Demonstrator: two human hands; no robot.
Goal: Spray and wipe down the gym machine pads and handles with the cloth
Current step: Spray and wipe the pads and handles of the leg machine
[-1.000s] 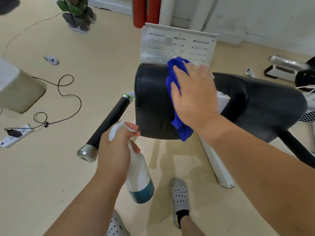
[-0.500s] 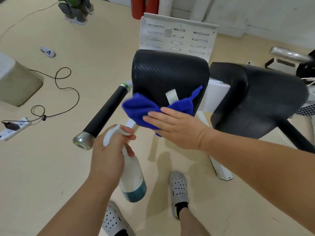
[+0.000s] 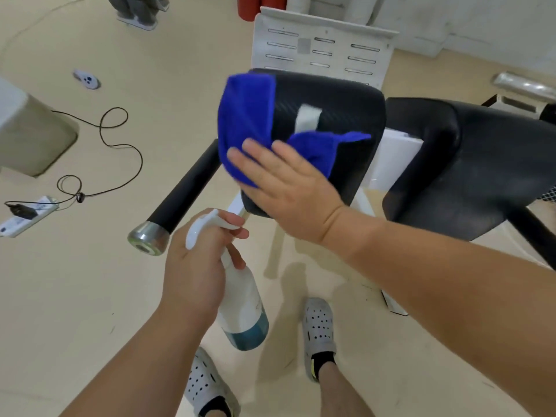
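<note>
Blue microfibre cloth sits centre frame on the near black pad, draped over its upper-left corner. My right hand presses it flat with straight fingers, probably to spread contact for wiping. My left hand grips the spray bottle by the neck, held low, likely kept ready. The black handle juts out lower left. Bare floor lies left; a second pad crowds the right.

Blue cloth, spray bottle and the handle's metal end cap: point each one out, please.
blue cloth point(image 3: 246, 115), head view, its broad upper fold.
spray bottle point(image 3: 240, 299), head view, white body above the blue liquid.
metal end cap point(image 3: 148, 236), head view, its silver side wall.
</note>
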